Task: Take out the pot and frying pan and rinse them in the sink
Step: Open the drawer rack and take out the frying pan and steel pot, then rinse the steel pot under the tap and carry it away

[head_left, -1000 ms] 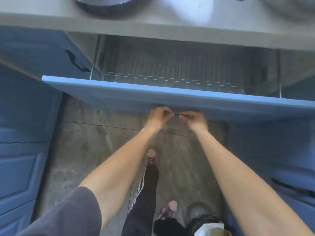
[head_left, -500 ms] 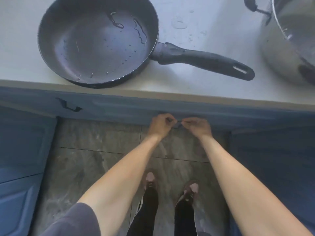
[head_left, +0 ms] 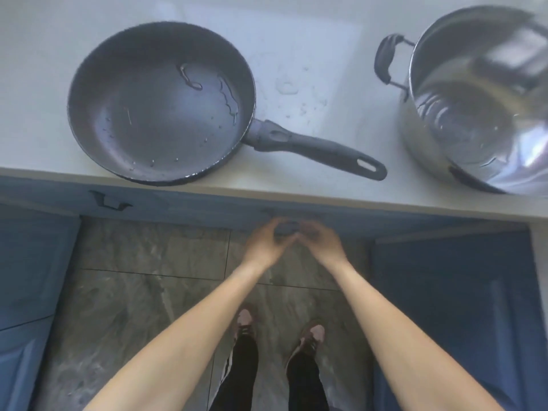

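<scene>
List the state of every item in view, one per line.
frying pan: upright on counter, wet inside
pot: upright on counter, no lid
drawer: closed
left hand: blurred, at drawer front
right hand: blurred, at drawer front

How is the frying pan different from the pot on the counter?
The frying pan is dark and shallow; the pot is shiny metal and deep. The frying pan has one long handle pointing right; the pot has a short black loop handle on its left side. Both stand upright on the counter, wet inside, and neither is touched by the hands.
</scene>
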Available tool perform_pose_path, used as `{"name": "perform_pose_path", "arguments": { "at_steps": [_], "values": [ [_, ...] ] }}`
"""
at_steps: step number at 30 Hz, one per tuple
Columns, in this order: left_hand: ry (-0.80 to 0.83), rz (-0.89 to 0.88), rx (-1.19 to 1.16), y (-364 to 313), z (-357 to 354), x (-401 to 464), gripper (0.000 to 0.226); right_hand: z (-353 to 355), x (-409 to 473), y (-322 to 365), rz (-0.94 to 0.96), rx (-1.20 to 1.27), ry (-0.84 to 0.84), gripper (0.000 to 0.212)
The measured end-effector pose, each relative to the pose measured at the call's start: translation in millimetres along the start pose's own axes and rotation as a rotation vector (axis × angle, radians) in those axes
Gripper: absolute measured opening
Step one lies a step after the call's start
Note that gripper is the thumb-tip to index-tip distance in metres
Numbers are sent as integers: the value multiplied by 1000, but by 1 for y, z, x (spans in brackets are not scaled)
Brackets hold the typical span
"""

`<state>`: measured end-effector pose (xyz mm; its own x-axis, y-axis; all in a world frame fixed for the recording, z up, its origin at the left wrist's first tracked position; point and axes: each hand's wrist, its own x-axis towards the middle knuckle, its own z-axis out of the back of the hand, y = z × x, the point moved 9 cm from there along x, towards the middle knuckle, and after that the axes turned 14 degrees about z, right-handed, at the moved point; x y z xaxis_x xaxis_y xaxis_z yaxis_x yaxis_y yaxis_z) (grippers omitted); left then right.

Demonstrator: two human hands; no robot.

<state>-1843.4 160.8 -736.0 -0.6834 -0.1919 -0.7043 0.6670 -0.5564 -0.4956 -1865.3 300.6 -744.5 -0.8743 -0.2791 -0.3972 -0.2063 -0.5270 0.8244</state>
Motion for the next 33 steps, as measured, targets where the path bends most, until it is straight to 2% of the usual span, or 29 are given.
{"name": "perform_pose_path", "arguments": {
  "at_steps": [4,9,13,17,22,27,29,31,33],
  "values": [
    [51,-264,-14,-33,43,-90,38,39,-66,70,129,30,80,24],
    [108,-456,7,-83,118,-174,28,102,-143,165,226,-51,87,23],
    [42,-561,8,-154,179,-202,26,159,-172,228,310,-135,-22,25],
    [29,-644,46,-222,198,-202,22,217,-182,255,325,-128,-165,26],
    [-14,-679,156,-282,185,-180,43,289,-174,235,291,-116,-299,25],
    [-69,-556,291,-309,158,-138,29,360,-155,168,151,-240,-365,24],
    [-86,-505,301,-312,149,-116,18,394,-144,136,85,-303,-462,19],
    [-95,-439,289,-309,142,-93,18,427,-135,108,10,-331,-557,14],
    [-82,-373,273,-309,137,-74,20,444,-121,85,-31,-290,-509,18]
  ]
}}
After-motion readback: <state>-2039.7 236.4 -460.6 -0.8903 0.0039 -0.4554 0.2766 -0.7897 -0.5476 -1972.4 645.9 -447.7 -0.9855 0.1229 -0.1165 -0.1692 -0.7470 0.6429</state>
